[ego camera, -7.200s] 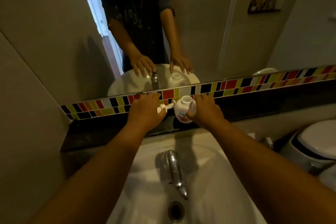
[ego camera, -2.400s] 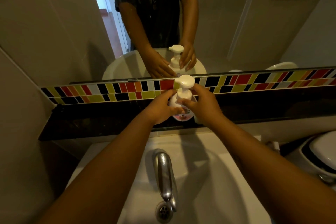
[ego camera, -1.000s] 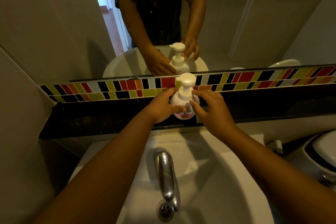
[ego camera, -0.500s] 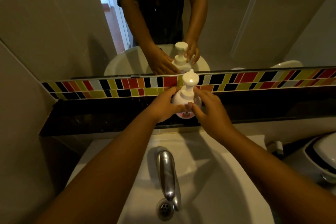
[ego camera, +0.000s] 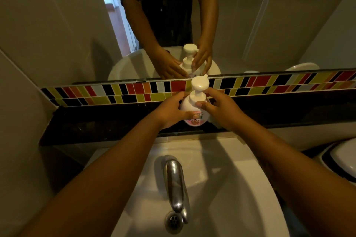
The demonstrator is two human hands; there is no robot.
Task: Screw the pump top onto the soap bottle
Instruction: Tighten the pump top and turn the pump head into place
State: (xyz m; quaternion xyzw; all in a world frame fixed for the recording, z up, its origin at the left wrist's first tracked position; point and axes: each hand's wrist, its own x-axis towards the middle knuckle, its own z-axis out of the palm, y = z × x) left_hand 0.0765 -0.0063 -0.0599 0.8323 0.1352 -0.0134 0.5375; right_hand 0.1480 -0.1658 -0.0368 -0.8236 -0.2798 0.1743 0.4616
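A round white soap bottle (ego camera: pixel 189 105) with a pink label stands upright on the dark ledge (ego camera: pixel 107 123) behind the sink. Its white pump top (ego camera: pixel 199 84) sits on the bottle's neck, nozzle turned to the back right. My left hand (ego camera: pixel 170 110) wraps the bottle's left side. My right hand (ego camera: pixel 221 108) is at the bottle's right side, thumb and fingertips on the pump's collar. The bottle's lower right is hidden behind my right hand.
A white sink (ego camera: pixel 231 188) with a chrome tap (ego camera: pixel 176 183) and drain (ego camera: pixel 173 221) lies below the ledge. A strip of coloured tiles (ego camera: pixel 269 82) and a mirror (ego camera: pixel 57 25) rise behind. A white toilet lid (ego camera: pixel 344 158) is at the right.
The pump top went from lying on the ledge to sitting on the bottle. In the last second its nozzle swung round from front left to back right under my right hand.
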